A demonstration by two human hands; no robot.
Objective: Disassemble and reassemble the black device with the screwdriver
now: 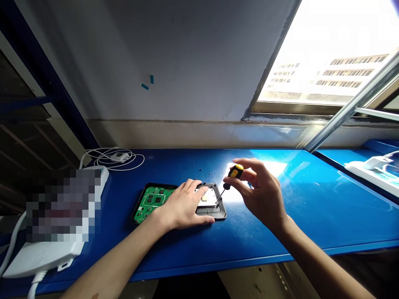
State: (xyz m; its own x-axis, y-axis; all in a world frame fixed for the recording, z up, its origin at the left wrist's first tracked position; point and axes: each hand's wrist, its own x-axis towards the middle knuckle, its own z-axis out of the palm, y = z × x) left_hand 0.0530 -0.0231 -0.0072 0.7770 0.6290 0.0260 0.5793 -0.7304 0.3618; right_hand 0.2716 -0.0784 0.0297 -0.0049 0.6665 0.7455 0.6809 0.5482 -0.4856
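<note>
My right hand (260, 189) is closed around a yellow-and-black screwdriver (236, 171). The screwdriver is tilted, and its thin shaft runs down to the right edge of a pale metal plate (209, 198). That plate lies in a black plastic casing half (222, 213) on the table. Over the plate's left part rests my left hand (183, 203), palm down with fingers spread and the thumb by the casing's near edge. It covers part of both casing halves. To its left, a green circuit board (152, 203) sits in the other black half. The screwdriver's tip is too small to make out.
Small dark bits (200, 170) lie behind the casing on the blue table (311, 207). A white power strip (59, 253), partly pixelated, is at left, with a coiled white cable (137, 160) behind it. A second power strip (370, 172) and a metal post (346, 104) stand right.
</note>
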